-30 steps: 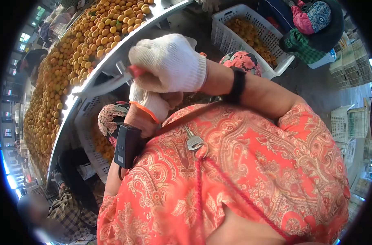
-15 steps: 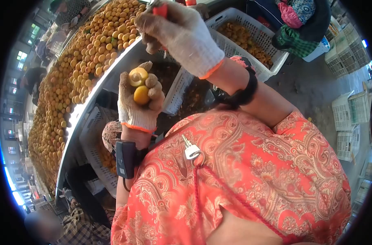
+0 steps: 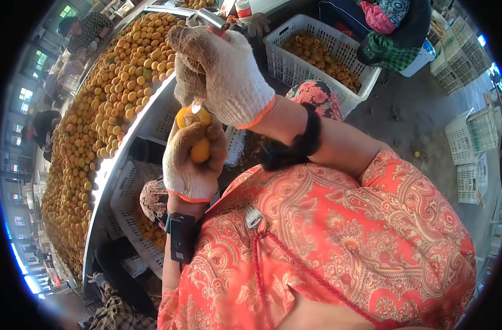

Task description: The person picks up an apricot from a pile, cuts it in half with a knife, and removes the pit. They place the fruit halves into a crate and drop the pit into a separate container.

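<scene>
My left hand (image 3: 193,162), in a stained white knit glove with an orange cuff, is closed around two apricots. The upper apricot (image 3: 185,116) sits at the fingertips, and the lower apricot (image 3: 200,150) is tucked against the palm. My right hand (image 3: 223,74), gloved the same way, grips a red-handled tool (image 3: 216,31). Most of the handle is hidden inside the fist. A shiny metal tip (image 3: 196,105) comes out below the fingers, right at the top of the upper apricot.
Apricots (image 3: 105,107) lie heaped on a long metal-edged table at left. A white crate (image 3: 284,65) of orange fruit pieces stands beyond my right hand. Another crate (image 3: 124,190) sits under the table edge. A co-worker (image 3: 394,38) is at upper right, near stacked crates (image 3: 463,52).
My right hand has come down and left, bringing the tool's tip to the upper apricot. My left hand has closed further, its thumb now across that apricot. In the earlier frame its cut, hollow face showed.
</scene>
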